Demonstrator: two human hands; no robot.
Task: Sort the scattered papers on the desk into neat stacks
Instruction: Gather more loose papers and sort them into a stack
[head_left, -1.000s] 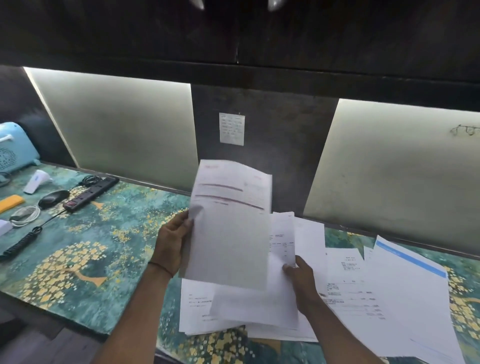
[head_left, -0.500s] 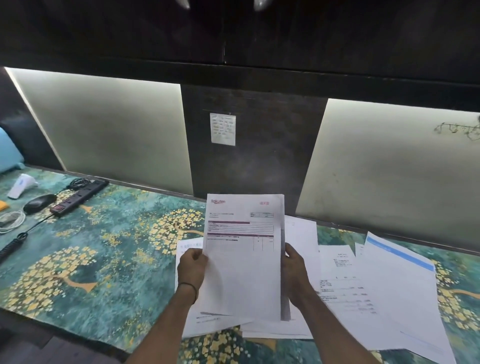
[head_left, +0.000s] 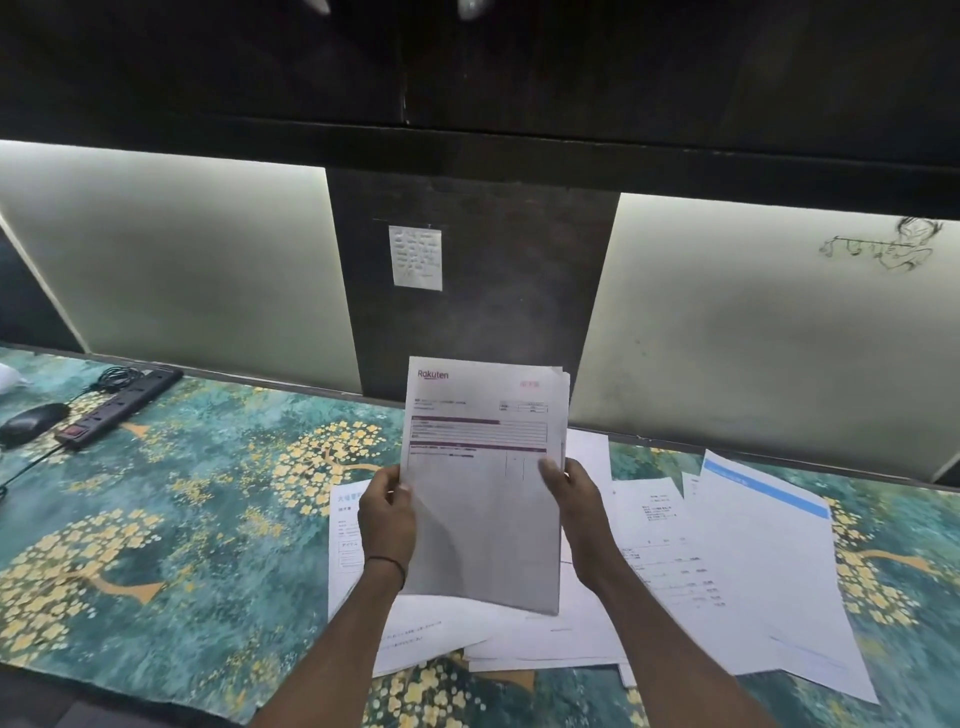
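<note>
Desk with a green and gold floral top carries the job. The scattered papers lie overlapped and skewed on its right half, one with a blue band on top at the far right, so nothing is stacked there yet. The held sheets stand near upright above that pile, printed face to the person, offset corners at top right showing more than one page. Probably raised to read the header and square the edges before laying them down. Left hand grips the left edge, thumb in front, fingers curled behind. Right hand pinches the right edge the same way. Power strip and mouse sit far left, well apart from the papers. No tray, folder or box in view.
</note>
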